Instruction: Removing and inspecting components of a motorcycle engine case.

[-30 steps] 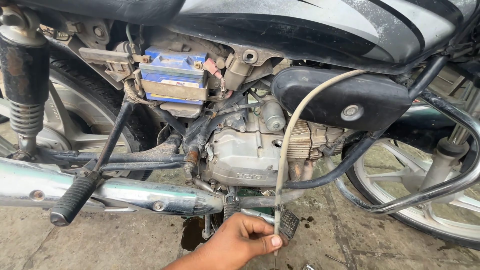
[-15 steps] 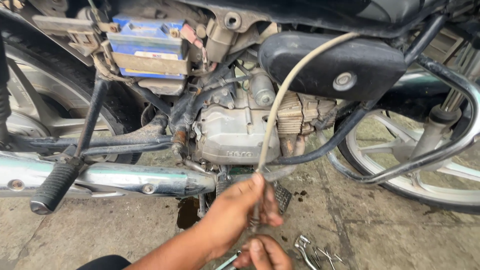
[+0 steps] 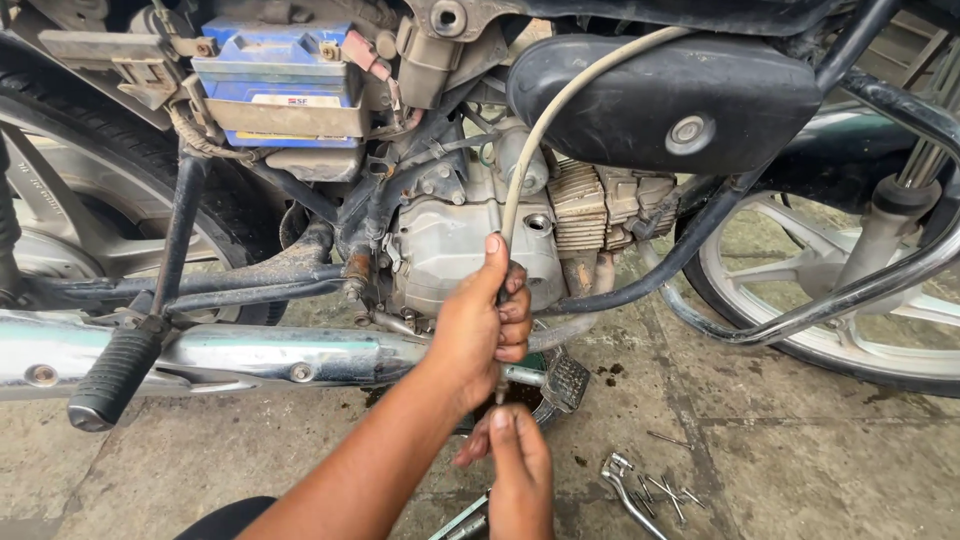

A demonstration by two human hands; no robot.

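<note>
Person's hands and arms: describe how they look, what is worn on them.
Both hands are bare, without gloves. The upper hand shows no ring, watch or band, and its forearm is uncovered down to the picture's lower edge, with no sleeve visible. The lower hand also shows no jewellery; its arm lies mostly out of view.
</note>
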